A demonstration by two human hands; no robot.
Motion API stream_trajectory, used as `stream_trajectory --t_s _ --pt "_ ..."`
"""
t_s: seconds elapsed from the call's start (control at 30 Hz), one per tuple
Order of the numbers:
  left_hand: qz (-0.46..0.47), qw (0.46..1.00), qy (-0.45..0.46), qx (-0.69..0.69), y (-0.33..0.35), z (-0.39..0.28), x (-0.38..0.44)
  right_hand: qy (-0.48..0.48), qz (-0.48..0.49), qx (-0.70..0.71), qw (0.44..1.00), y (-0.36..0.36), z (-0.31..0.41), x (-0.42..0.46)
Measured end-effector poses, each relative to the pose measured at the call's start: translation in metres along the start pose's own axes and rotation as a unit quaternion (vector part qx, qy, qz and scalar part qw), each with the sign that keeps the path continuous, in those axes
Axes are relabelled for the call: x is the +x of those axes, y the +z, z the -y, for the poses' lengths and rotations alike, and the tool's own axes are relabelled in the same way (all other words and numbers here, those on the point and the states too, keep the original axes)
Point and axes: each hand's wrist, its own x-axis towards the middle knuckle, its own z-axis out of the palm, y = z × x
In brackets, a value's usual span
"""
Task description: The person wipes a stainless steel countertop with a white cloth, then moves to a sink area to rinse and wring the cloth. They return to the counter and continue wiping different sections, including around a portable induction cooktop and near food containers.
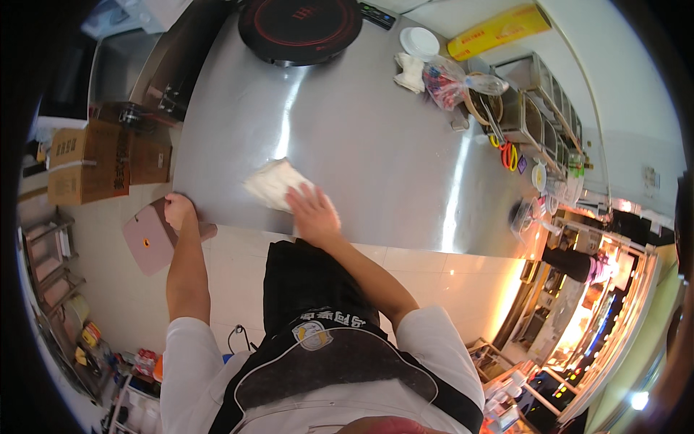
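Note:
My right hand (314, 214) lies flat over one end of a folded white cloth (274, 184), pressing it to a stainless steel table (368, 163) near the front edge. The hand is slightly blurred. At the table's front left corner, my left hand (180, 211) has its fingers curled around the edge. Just below that hand a pink box-like thing (149, 238) stands at floor level, partly hidden by my forearm. A round black induction cooktop (300, 27) sits at the table's far side.
Along the right are a yellow roll box (499, 32), white lids (419, 43), a second cloth (410, 72), a tied plastic bag (447, 81), scissors (508, 156) and metal containers (528, 116). Cardboard boxes (89, 163) stand left. Another person's sleeve (569, 265) shows far right.

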Motion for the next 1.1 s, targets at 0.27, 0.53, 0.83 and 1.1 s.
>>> stream_trajectory --t_s 0.27,0.53,0.83,1.1 --pt "-0.009 1.000 0.020 0.003 0.003 0.005 0.005 0.295 -0.112 -0.062 0.947 -0.049 -0.122 -0.155" --pt "-0.010 0.999 0.032 0.016 0.011 0.009 0.009 0.260 -0.102 -0.050 0.959 -0.072 -0.136 -0.136" --pt "-0.023 0.998 0.034 0.054 0.011 0.007 0.010 0.151 -0.047 -0.012 0.987 -0.023 -0.094 0.051" --pt "-0.032 0.999 0.023 0.036 0.022 0.023 0.014 0.197 -0.118 -0.126 0.965 0.001 -0.196 0.194"
